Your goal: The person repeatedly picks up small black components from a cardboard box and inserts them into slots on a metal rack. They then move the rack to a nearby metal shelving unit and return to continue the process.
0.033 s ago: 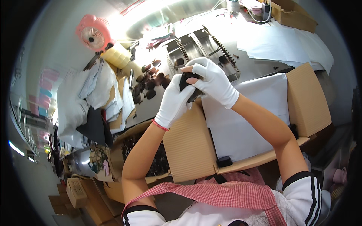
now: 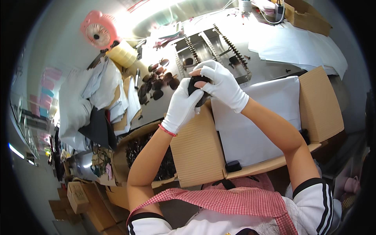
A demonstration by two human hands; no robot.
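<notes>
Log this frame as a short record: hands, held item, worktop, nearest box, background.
Left hand: white glove, gripping black piece
Right hand: white glove, bare thumb tip, on the same piece
Held item: dark, mostly covered; exact kind unclear
Worktop: scattered dark lenses; metal tray with toothed strips beyond the hands
Nearest box: open cardboard box, white sheet inside
Background: pink fan, upper left

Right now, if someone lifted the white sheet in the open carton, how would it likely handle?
The white sheet is probably floppy, since its surface shows slight creases. It looks thin, so likely light for its broad spread across the open carton.
</notes>
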